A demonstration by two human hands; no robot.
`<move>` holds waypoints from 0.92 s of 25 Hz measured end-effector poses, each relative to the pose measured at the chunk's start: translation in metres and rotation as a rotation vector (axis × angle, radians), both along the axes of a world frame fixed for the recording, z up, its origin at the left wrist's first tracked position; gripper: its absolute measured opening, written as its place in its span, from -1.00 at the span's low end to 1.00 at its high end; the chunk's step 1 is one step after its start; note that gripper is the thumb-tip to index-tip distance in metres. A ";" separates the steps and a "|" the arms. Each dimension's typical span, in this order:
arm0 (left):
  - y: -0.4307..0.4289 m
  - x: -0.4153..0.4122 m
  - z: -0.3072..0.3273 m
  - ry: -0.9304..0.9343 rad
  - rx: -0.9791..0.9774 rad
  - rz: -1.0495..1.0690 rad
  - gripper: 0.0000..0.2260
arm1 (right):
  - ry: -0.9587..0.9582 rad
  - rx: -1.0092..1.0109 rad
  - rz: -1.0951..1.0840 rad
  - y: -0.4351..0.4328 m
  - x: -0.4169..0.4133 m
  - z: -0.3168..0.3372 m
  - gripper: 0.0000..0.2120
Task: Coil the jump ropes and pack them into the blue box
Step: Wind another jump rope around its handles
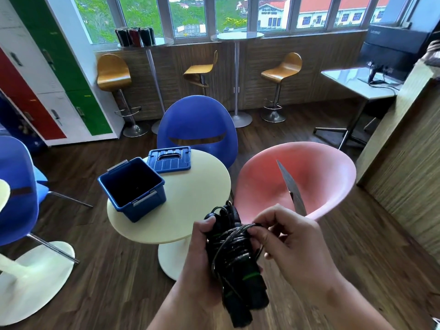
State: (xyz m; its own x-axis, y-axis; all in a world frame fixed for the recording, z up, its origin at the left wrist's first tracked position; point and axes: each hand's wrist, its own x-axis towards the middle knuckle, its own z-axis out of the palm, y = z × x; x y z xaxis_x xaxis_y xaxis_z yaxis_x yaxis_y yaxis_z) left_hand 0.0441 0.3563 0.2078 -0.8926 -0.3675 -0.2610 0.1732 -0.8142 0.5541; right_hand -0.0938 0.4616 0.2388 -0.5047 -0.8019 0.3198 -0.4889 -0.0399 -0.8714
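My left hand grips a black jump rope by its two handles, which have green rings and point down toward me. The thin cord is wound around the handles. My right hand pinches a loop of that cord at the top of the bundle. The open blue box stands on the left part of the round cream table, ahead and to the left of my hands. It looks empty inside. Its blue lid lies flat behind it on the table.
A pink chair is right of the table with a narrow dark strip across its seat, and a blue chair is behind. Another blue chair stands at left. Bar stools, high tables, coloured lockers and a desk with a monitor line the room.
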 end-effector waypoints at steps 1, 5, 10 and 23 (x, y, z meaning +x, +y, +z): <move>0.002 -0.002 -0.002 -0.004 0.041 0.028 -0.51 | -0.072 -0.016 -0.010 0.000 0.004 -0.002 -0.80; 0.004 -0.001 -0.006 0.010 0.051 0.052 -0.51 | -0.115 -0.017 -0.007 0.001 0.006 -0.007 -0.81; 0.000 0.013 0.006 -0.029 -0.225 -0.066 -0.63 | -0.065 0.136 0.127 0.011 -0.006 -0.009 -0.77; -0.010 0.019 0.029 -0.081 -0.675 -0.079 -0.69 | -0.004 -0.193 0.088 0.003 0.008 -0.005 -0.84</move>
